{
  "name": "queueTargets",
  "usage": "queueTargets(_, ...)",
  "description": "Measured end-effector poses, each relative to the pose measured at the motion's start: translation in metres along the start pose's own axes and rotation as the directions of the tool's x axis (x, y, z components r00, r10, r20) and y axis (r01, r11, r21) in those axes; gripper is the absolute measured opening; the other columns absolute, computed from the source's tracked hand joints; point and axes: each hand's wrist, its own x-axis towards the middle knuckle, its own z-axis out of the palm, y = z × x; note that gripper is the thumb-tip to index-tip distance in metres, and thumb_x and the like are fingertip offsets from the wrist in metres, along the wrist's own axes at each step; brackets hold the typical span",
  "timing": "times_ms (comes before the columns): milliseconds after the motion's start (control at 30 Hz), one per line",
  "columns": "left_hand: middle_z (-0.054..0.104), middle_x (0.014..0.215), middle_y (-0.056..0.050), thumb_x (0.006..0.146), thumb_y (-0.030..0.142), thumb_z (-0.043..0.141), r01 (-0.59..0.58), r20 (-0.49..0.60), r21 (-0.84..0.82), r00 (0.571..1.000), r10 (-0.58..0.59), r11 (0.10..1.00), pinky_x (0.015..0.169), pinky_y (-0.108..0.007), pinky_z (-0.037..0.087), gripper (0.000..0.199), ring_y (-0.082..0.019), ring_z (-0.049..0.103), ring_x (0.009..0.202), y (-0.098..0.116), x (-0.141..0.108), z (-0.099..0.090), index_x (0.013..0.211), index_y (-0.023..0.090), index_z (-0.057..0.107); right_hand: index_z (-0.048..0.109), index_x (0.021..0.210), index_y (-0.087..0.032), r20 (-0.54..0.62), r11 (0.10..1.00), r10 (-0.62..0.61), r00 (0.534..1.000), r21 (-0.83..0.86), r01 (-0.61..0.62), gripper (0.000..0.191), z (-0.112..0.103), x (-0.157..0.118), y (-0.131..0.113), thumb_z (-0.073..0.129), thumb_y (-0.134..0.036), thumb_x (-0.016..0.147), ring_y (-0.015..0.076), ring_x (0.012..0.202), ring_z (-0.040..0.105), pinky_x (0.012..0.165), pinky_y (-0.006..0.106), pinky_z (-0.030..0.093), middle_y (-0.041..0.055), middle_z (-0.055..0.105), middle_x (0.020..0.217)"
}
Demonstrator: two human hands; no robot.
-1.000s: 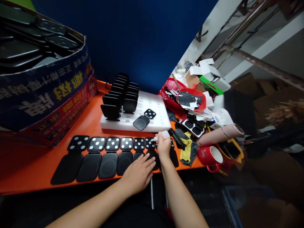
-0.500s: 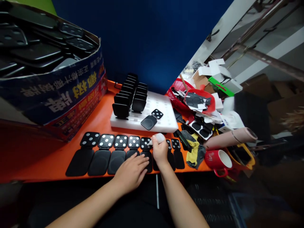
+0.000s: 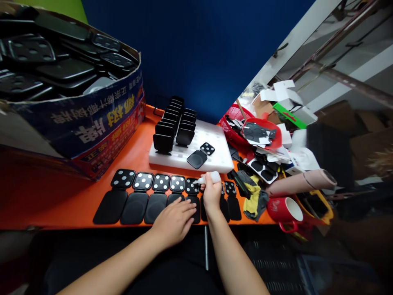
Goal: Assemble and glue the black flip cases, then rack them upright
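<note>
My right hand (image 3: 211, 193) is closed around a small white squeeze bottle (image 3: 215, 177), whose narrow tip points left. That tip is over a black dotted square plate (image 3: 192, 187), the upper part of a hinged black piece. Palm down, my left hand (image 3: 174, 219) lies with its fingers stretched out across the lower black panels (image 3: 155, 208) of the row. Several such pieces lie unfolded side by side along the front of the orange table (image 3: 76, 205). Those under my right hand are partly hidden.
A white foam block (image 3: 215, 133) behind the row bears upright black panels (image 3: 163, 141) and one unfolded piece (image 3: 198, 159). At left stands a carton (image 3: 107, 123) full of black parts. On the right are a red basket (image 3: 235, 112), a yellow-grey glove (image 3: 253, 198) and a red mug (image 3: 284, 211).
The whole view has shifted slightly, so things appear farther right. My right hand keeps its grip on the bottle, tip over the same dotted plate. The left hand stays flat.
</note>
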Motion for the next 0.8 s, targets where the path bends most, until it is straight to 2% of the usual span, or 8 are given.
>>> queueTargets(133, 0.062, 0.122, -0.003, 0.086, 0.023, 0.047, -0.012, 0.001, 0.001, 1.0, 0.012, 1.0, 0.106, -0.046, 0.033, 0.033, -0.023, 0.052, 0.118, 0.0, 0.0, 0.0, 0.116, 0.022, 0.06, 0.059, 0.086, -0.013, 0.08, 0.989, 0.055, 0.995, 0.13, -0.065, 0.036, 0.01, -0.014, -0.007, 0.055, -0.049, 0.079, 0.0109, 0.049, 0.054, 0.044, 0.023, 0.044, 0.0079, 0.068, 0.08)
queueTargets(367, 0.063, 0.119, -0.006, 0.085, 0.018, 0.047, -0.045, 0.021, -0.013, 0.999, 0.046, 0.999, 0.107, -0.047, 0.031, 0.031, -0.022, 0.052, 0.118, 0.0, -0.002, -0.003, 0.113, 0.022, 0.06, 0.06, 0.084, -0.013, 0.148, 0.995, 0.06, 0.987, 0.075, -0.072, 0.038, 0.031, -0.029, -0.011, 0.056, -0.05, 0.077, 0.0126, 0.05, 0.055, 0.048, 0.026, 0.047, 0.0079, 0.068, 0.079)
queueTargets(500, 0.062, 0.119, -0.006, 0.085, 0.018, 0.047, -0.049, 0.015, -0.029, 0.999, 0.049, 0.998, 0.108, -0.047, 0.03, 0.03, -0.021, 0.053, 0.115, 0.0, -0.002, -0.005, 0.112, 0.021, 0.059, 0.06, 0.084, -0.014, 0.164, 1.0, 0.007, 0.987, -0.03, -0.002, 0.037, 0.034, -0.027, -0.006, 0.055, -0.05, 0.078, 0.0135, 0.049, 0.054, 0.048, 0.026, 0.045, 0.004, 0.065, 0.068)
queueTargets(633, 0.062, 0.119, -0.005, 0.085, 0.017, 0.046, -0.057, 0.013, -0.046, 0.998, 0.058, 0.997, 0.108, -0.048, 0.03, 0.029, -0.02, 0.052, 0.115, 0.0, -0.002, -0.006, 0.111, 0.022, 0.06, 0.058, 0.088, -0.016, 0.153, 0.999, -0.01, 0.988, -0.039, 0.017, 0.036, 0.033, -0.023, -0.003, 0.058, -0.049, 0.076, 0.0139, 0.054, 0.056, 0.049, 0.025, 0.045, 0.0061, 0.068, 0.078)
queueTargets(800, 0.063, 0.118, -0.007, 0.086, 0.017, 0.045, -0.053, 0.02, -0.049, 0.998, 0.054, 0.997, 0.108, -0.048, 0.03, 0.029, -0.022, 0.051, 0.117, 0.0, -0.003, -0.006, 0.11, 0.02, 0.061, 0.056, 0.088, -0.015, 0.145, 0.999, 0.035, 0.989, 0.011, -0.037, 0.037, 0.032, -0.023, -0.008, 0.053, -0.05, 0.078, 0.0129, 0.051, 0.055, 0.047, 0.026, 0.046, 0.0082, 0.068, 0.084)
